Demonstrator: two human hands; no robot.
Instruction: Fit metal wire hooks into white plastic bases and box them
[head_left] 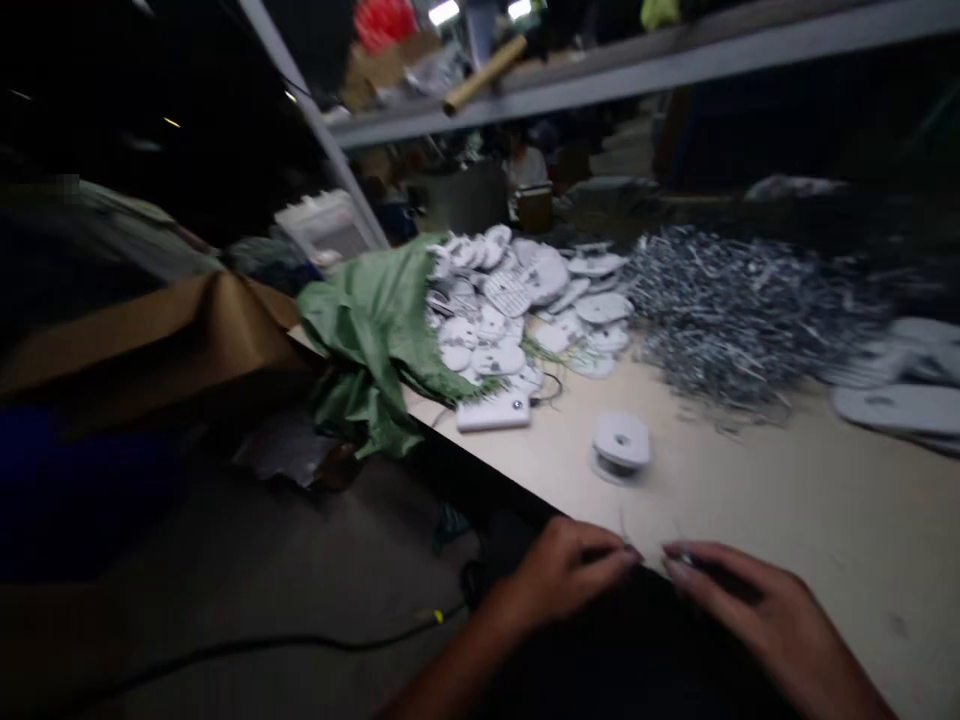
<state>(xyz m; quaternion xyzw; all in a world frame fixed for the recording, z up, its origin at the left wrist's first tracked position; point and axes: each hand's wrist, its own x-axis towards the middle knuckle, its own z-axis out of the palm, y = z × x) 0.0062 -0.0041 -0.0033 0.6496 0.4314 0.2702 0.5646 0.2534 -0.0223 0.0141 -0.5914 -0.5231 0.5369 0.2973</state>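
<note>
Bare left hand (562,580) and right hand (757,610), with dark clothing (622,650) below

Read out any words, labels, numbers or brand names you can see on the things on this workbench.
No text is readable. The white rectangular device has a small round mark, too blurred to read. The pile of white perforated discs shows no legible lettering.
</note>
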